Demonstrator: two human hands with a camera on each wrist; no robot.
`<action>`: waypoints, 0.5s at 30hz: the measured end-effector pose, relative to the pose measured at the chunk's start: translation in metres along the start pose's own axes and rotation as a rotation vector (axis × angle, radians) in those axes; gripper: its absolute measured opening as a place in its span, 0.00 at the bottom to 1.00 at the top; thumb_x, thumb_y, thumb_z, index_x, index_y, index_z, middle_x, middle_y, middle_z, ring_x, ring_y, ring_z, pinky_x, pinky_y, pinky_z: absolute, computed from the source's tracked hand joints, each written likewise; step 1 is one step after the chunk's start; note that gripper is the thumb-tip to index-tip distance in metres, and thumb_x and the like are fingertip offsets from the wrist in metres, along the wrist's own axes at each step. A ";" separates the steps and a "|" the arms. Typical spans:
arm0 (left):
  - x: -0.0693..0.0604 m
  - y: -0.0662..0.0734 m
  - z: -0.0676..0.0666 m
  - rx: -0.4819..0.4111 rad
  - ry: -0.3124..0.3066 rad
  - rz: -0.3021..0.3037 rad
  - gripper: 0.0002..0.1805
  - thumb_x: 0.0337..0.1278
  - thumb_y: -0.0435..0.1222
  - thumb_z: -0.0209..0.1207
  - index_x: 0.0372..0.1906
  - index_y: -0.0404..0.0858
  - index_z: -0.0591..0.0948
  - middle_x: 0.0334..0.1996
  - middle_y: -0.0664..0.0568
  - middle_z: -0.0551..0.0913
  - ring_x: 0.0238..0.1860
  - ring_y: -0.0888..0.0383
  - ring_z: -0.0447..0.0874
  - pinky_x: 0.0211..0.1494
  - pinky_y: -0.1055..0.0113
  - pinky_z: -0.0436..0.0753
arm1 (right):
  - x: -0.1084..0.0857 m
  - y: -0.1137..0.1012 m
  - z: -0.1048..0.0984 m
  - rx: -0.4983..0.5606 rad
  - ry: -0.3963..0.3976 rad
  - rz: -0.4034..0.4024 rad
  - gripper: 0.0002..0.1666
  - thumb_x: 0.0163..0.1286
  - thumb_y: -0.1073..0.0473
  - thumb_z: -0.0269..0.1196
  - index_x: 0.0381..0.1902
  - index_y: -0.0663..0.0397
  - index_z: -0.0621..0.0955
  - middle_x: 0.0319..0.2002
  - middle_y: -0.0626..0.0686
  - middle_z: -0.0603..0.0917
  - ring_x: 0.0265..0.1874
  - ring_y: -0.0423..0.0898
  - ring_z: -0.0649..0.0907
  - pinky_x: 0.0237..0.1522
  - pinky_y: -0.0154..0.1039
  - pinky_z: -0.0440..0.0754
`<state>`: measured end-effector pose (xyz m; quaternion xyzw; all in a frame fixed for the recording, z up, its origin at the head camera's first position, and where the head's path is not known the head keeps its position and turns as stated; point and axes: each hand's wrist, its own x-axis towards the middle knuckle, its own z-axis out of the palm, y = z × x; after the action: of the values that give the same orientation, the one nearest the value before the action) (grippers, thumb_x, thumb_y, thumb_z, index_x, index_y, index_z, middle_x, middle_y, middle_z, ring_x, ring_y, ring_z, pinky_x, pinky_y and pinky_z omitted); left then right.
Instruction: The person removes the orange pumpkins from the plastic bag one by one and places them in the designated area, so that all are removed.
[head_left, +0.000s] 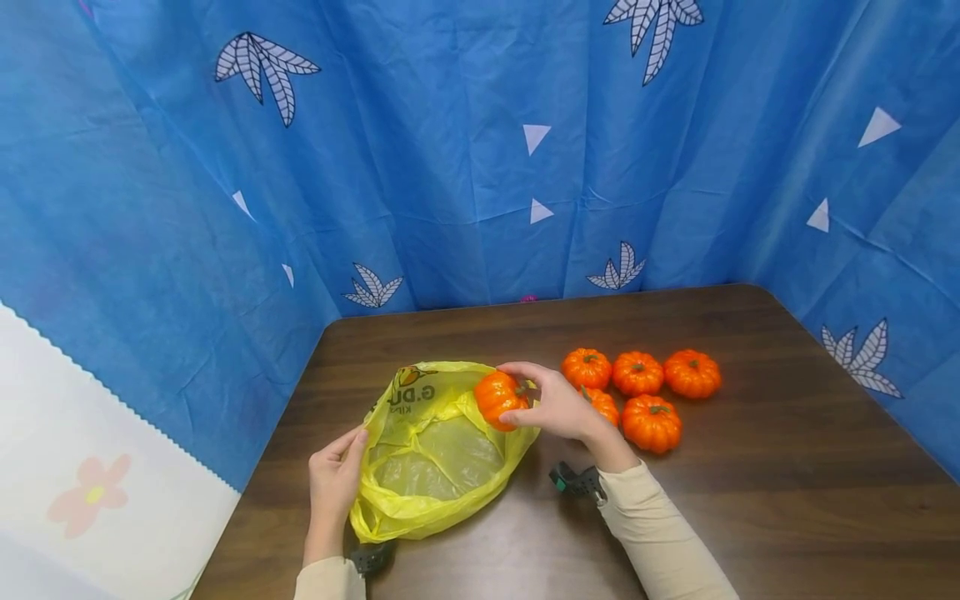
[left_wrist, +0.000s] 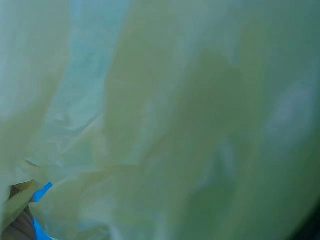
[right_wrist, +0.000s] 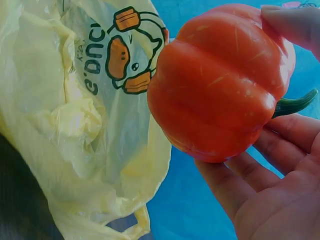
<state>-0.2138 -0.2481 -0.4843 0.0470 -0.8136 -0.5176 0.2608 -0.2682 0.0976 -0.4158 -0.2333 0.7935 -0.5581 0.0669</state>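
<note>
My right hand holds a small orange pumpkin between thumb and fingers, over the right side of the bag's mouth. In the right wrist view the pumpkin shows its ribs and a green stem beside the palm. A yellow plastic bag with a printed duck lies with its mouth spread wide. At its left rim my left hand pinches the plastic between thumb and fingers. The bag's film fills nearly all of the left wrist view, hiding that hand there.
Several more orange pumpkins, among them a front one and a far right one, sit on the brown wooden table right of the bag. A blue patterned curtain hangs behind the table. White cloth borders the left side.
</note>
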 end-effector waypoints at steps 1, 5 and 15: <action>0.000 0.000 0.000 0.001 0.001 0.005 0.11 0.66 0.33 0.63 0.46 0.30 0.88 0.44 0.35 0.88 0.44 0.77 0.83 0.47 0.89 0.77 | -0.001 0.001 -0.001 -0.002 0.003 -0.001 0.41 0.57 0.53 0.76 0.67 0.52 0.75 0.63 0.53 0.79 0.60 0.55 0.79 0.61 0.52 0.82; 0.001 0.000 0.001 0.008 0.007 0.012 0.11 0.66 0.34 0.63 0.46 0.30 0.88 0.43 0.37 0.88 0.45 0.73 0.85 0.47 0.88 0.78 | -0.003 0.003 -0.005 -0.023 0.015 -0.030 0.41 0.56 0.53 0.77 0.67 0.53 0.75 0.64 0.53 0.78 0.60 0.54 0.79 0.64 0.56 0.78; -0.001 0.002 0.000 -0.009 -0.006 0.013 0.11 0.66 0.32 0.62 0.46 0.28 0.87 0.44 0.34 0.87 0.43 0.81 0.81 0.47 0.89 0.76 | -0.011 0.006 -0.015 -0.030 -0.006 0.029 0.45 0.56 0.49 0.77 0.70 0.51 0.72 0.67 0.52 0.76 0.67 0.56 0.75 0.67 0.58 0.74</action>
<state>-0.2122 -0.2469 -0.4833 0.0392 -0.8123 -0.5197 0.2620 -0.2659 0.1168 -0.4179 -0.2243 0.8049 -0.5444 0.0741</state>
